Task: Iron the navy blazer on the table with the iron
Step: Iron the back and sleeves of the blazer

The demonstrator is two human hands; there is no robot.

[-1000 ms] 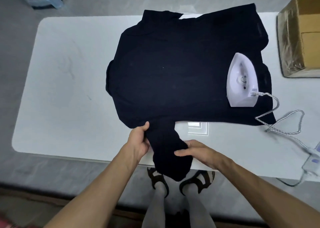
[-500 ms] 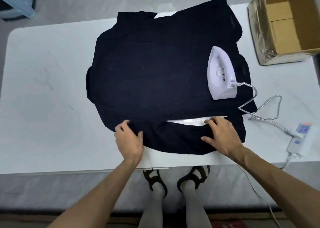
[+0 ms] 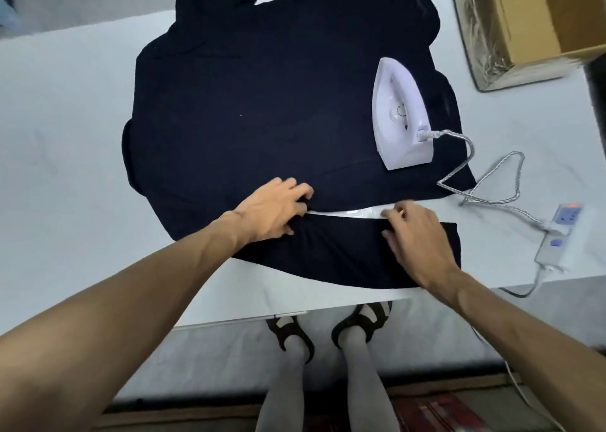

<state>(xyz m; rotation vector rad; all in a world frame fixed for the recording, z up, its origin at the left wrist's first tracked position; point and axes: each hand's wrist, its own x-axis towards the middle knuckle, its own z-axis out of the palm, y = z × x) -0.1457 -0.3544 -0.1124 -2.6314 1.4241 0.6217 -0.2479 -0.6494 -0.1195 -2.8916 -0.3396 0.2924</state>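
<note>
- Navy blazer (image 3: 262, 103) lies spread flat on the white surface (image 3: 65, 136), one sleeve (image 3: 344, 254) stretched sideways along the near edge with a thin strip of bare white between it and the body.
- Left hand (image 3: 272, 208) sits where that sleeve meets the body, its fingers curled into the cloth and gripping it.
- Right hand (image 3: 416, 234) lies palm down on the sleeve's outer half, fingertips at its far edge; blur hides whether they pinch the cloth or only press it.
- Step in hand, as I judge it: laying out and smoothing the sleeve for pressing. Neither hand is on the iron.
- Iron (image 3: 401, 113), white, rests sole down on the right part of the blazer's body, and its braided cord (image 3: 485, 175) loops off to a power strip (image 3: 560, 234) that shows a red light.
- Next move likely calls for the right hand to reach past the sleeve to the iron's handle and bring the iron onto the flattened sleeve, while the left hand holds the cloth taut and the cord's loops stay off the fabric.
- Cardboard box (image 3: 524, 21) sits open at the far right corner.
- No brand, label or writing is legible; marks on the iron's dial are too small to read.
</note>
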